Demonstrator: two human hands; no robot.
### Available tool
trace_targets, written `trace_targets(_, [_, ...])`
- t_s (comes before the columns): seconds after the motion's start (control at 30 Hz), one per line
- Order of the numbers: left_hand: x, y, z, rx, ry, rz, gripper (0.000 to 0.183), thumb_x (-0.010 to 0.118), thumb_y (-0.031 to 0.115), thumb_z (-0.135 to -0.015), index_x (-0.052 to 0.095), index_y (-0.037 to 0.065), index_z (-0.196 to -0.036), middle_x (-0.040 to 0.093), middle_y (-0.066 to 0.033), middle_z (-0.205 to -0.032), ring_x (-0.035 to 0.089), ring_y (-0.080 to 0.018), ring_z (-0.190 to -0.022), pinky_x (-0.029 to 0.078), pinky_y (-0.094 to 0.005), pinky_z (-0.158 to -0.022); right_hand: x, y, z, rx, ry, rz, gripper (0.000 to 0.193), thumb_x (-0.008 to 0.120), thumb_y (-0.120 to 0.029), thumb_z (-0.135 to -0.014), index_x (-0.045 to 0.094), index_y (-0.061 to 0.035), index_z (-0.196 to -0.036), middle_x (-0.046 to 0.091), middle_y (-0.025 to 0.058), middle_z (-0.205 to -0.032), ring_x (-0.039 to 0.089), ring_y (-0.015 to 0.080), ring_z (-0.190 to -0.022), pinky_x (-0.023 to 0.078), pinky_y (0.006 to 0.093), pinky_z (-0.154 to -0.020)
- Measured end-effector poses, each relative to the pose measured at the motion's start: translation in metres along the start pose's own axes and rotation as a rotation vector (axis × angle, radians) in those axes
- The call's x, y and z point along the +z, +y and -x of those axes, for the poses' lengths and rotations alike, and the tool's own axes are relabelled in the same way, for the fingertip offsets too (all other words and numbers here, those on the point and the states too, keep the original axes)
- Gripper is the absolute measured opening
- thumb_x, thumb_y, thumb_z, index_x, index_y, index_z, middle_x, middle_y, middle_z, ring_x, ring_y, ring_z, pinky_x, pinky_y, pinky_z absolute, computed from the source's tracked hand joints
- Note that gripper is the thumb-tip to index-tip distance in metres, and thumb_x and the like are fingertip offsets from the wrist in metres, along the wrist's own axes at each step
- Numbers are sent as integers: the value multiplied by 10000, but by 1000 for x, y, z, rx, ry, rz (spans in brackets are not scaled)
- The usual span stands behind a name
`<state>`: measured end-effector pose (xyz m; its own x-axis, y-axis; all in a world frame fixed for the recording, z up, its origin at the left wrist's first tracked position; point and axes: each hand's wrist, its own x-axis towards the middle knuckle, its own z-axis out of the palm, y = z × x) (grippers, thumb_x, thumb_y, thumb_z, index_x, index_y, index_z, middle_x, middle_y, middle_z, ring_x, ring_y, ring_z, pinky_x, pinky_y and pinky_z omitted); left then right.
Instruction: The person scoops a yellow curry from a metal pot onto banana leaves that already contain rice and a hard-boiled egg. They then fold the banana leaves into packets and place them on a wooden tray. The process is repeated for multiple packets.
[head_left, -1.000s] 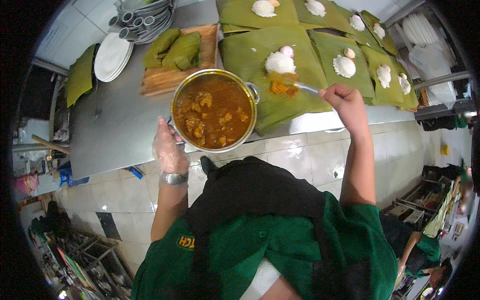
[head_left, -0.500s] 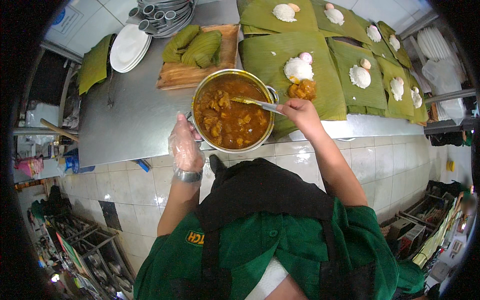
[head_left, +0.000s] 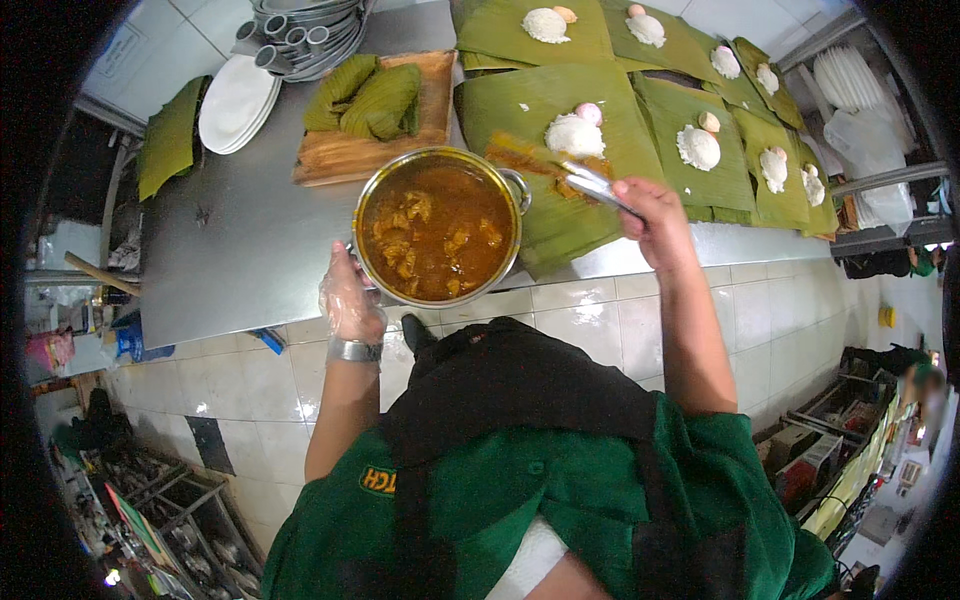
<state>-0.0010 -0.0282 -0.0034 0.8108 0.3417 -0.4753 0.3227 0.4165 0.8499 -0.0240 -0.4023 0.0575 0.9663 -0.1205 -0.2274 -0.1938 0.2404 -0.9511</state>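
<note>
My gloved left hand (head_left: 352, 305) is closed on the near-left handle of a metal pot (head_left: 440, 160), which it holds tilted at the table's front edge. Brown stew (head_left: 430, 240) with chunks of meat fills much of the pot. In my bare right hand (head_left: 655, 215) is a metal serving spoon (head_left: 603, 184), its front end blurred over a large banana leaf (head_left: 510, 110). On that leaf sit a mound of white rice (head_left: 574, 136) and a pinkish egg (head_left: 589, 113). Brown stew lies beside the rice, partly hidden by the spoon.
More banana leaves with rice and eggs (head_left: 698, 147) spread to the right and back. Folded leaf parcels (head_left: 382, 102) rest on a wooden board (head_left: 312, 165). White plates (head_left: 235, 105) and stacked grey dishes (head_left: 320, 45) stand back left on the steel table (head_left: 240, 240).
The spoon has left the pot and moved right, over the leaf beside the rice. The view has shifted, and the pot sits slightly farther left in it.
</note>
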Motion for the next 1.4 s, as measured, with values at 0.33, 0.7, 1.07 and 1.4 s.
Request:
trace_targets(0.33, [-11,-21,-19,-19,-25,26,365,486,439,-1012,622,101,-1006,566,28,-731,499,-71,-554,371,-243,-428,-38,-61,10,-186,382,1237,317,743,-328,-812,726,-12,-803,609,151,-599,560,260,-526,448,373,-551])
trace_targets(0.7, [-15,-23,-24,-4,-41,41,384,494,429,-1013,643,76,-1030,590,20,-766,470,-77,-561,378,-256,-463,-6,-67,26,-228,388,1465,317,733,-352,-815,731,-35,-818,633,207,-643,645,366,-620,512,409,-604])
trace_targets(1.07, [0,-11,-10,-4,87,23,336,537,377,-1012,616,73,-891,550,4,-771,444,-107,-646,406,-288,-595,85,-5,19,-406,-75,1319,256,743,-266,-818,721,-32,-919,681,146,-765,662,284,-697,503,381,-636])
trace_targets(1.4, [-58,-11,-23,-83,29,403,576,479,483,-1007,487,-19,-1288,596,-155,-1178,636,-263,-1016,560,-394,-856,156,14,19,-422,-282,1342,295,712,-310,-841,699,-57,-992,672,142,-839,661,350,-771,516,429,-670])
